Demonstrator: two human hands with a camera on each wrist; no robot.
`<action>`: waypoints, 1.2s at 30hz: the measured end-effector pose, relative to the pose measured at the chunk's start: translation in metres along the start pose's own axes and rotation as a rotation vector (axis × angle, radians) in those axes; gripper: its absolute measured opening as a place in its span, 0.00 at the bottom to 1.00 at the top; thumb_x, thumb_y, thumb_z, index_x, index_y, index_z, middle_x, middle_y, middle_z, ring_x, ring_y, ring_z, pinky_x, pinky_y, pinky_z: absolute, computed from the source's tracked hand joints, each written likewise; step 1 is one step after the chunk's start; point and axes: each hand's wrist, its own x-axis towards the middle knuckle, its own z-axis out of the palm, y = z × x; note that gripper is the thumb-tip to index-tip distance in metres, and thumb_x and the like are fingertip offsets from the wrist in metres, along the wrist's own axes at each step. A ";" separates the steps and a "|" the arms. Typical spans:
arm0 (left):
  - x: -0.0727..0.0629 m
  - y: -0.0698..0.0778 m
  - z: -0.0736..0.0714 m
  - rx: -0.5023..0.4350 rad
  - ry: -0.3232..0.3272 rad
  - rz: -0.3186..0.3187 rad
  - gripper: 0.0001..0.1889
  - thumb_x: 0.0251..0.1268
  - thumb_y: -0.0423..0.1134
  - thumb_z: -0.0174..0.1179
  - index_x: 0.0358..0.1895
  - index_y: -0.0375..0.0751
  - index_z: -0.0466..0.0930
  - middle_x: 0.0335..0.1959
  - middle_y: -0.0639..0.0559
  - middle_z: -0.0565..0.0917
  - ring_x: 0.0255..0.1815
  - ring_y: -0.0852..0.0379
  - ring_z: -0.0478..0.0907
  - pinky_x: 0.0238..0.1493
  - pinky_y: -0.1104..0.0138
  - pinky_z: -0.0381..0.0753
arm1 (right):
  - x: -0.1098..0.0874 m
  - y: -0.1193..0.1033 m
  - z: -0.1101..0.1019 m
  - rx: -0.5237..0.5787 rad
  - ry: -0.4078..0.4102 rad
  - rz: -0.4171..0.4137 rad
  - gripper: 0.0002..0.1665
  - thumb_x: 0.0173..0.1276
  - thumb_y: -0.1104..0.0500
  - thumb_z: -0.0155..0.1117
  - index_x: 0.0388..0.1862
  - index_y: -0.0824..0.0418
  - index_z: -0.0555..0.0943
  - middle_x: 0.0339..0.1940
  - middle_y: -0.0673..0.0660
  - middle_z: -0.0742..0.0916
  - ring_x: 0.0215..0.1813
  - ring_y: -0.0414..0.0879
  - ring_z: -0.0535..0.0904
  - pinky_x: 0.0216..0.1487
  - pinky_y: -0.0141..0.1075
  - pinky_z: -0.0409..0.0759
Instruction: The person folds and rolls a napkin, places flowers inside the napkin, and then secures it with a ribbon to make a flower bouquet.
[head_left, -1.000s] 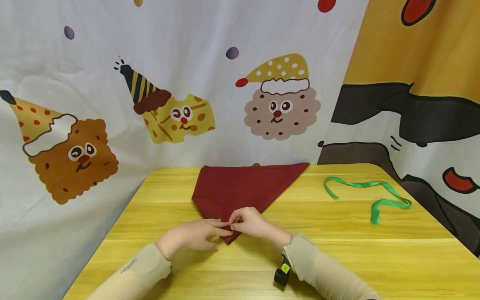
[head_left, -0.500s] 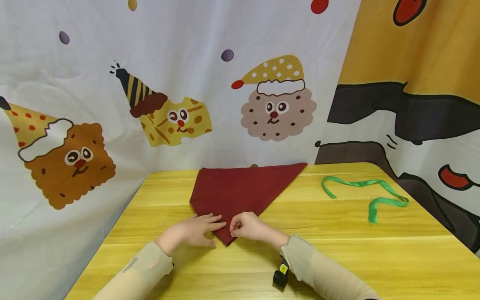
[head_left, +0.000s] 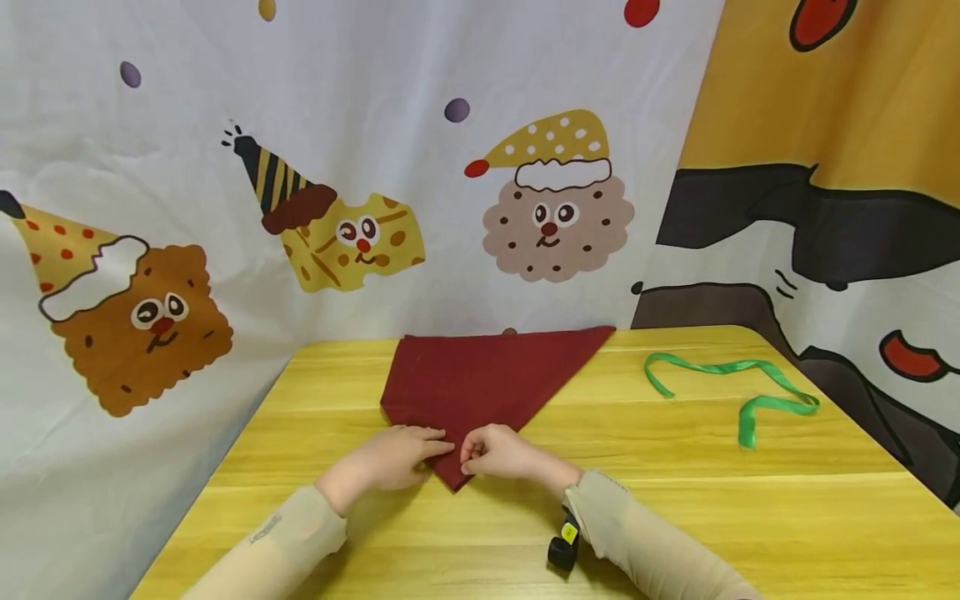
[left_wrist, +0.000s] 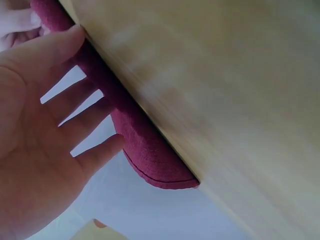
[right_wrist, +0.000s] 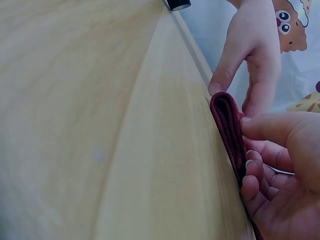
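Note:
A dark red cloth [head_left: 480,379], folded with a narrow point toward the person, lies on the wooden table. My left hand [head_left: 397,457] rests on the left edge near that point. In the left wrist view its fingers are spread and straight along the cloth [left_wrist: 150,160], with the thumb by the near edge. At the opposite edge, my right hand [head_left: 501,450] pinches the cloth between thumb and curled fingers. The right wrist view shows the folded layers of the cloth [right_wrist: 226,115] end-on, with the right thumb [right_wrist: 267,127] against them.
A green ribbon [head_left: 780,406] lies in a loose curve at the table's right. Behind the table [head_left: 675,517] hangs a printed curtain [head_left: 450,50] with cartoon snacks. A black wrist camera [head_left: 562,552] sticks out under the right sleeve.
The left hand has slid slightly left and back from the cloth's point, and its thumb has drawn in. The right hand has shifted slightly toward the person along the right edge.

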 end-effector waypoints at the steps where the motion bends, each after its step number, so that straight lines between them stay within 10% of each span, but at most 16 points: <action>1: 0.001 -0.001 0.001 0.016 0.022 0.016 0.24 0.60 0.35 0.63 0.63 0.45 0.78 0.63 0.43 0.76 0.63 0.45 0.72 0.61 0.47 0.69 | 0.000 0.001 0.000 0.006 -0.001 0.005 0.05 0.58 0.61 0.71 0.26 0.54 0.82 0.18 0.43 0.78 0.21 0.34 0.70 0.27 0.28 0.68; 23: 0.009 -0.008 0.000 0.065 0.209 0.117 0.10 0.63 0.38 0.64 0.46 0.52 0.88 0.44 0.59 0.85 0.45 0.59 0.82 0.43 0.63 0.80 | 0.003 -0.014 0.005 -0.070 0.042 0.019 0.21 0.55 0.44 0.74 0.34 0.58 0.81 0.19 0.43 0.78 0.23 0.33 0.70 0.26 0.28 0.70; 36: 0.017 -0.005 -0.002 0.084 0.181 0.086 0.06 0.63 0.38 0.63 0.40 0.55 0.85 0.36 0.63 0.83 0.36 0.63 0.79 0.34 0.65 0.77 | 0.001 -0.022 0.005 -0.226 0.068 -0.048 0.14 0.53 0.52 0.72 0.27 0.55 0.75 0.16 0.42 0.73 0.20 0.34 0.65 0.23 0.26 0.65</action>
